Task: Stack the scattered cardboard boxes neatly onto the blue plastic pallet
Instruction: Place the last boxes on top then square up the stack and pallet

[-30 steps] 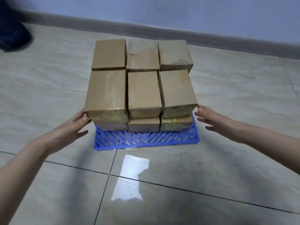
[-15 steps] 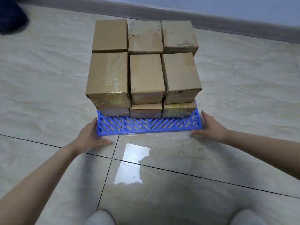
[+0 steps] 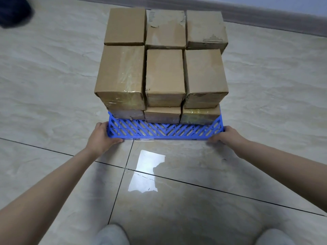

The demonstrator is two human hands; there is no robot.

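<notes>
Gripping both near corners of the blue plastic pallet (image 3: 164, 132), the person has the load directly ahead.

Left hand (image 3: 100, 137): at the pallet's lower-left corner in the frame, with the thumb along the front edge and the fingers curled round the side wall.

Right hand (image 3: 227, 136): at the lower-right corner, mirrored, with the thumb on the front edge and the fingers wrapped on the side. Neither hand touches cardboard.

Cardboard boxes (image 3: 164, 76): all those visible sit on the pallet, from centre to upper centre of the frame. The top layer is three across and two rows deep, and a lower layer shows beneath the front row. None is seen loose on the floor (image 3: 53, 85). The front-left top box overhangs the pallet's left edge slightly.

Governing relation: the pallet's front edge runs left to right across the frame, spanning from one hand to the other. The whole stack lies beyond the fingers, toward the top of the frame. Both hands are equally near and neither leads.

Judgement: stacking looks complete, and the step in hand appears to be a shift or squaring of the loaded pallet. Because the weight sits on the far side of the grip, lifting the near edge would tip the stack away. A level slide appears safer.

Other items: a bright reflection (image 3: 146, 172) on the tile at lower centre, a dark object (image 3: 14, 11) at upper left, and pale shoe tips (image 3: 113, 235) at the bottom edge.
</notes>
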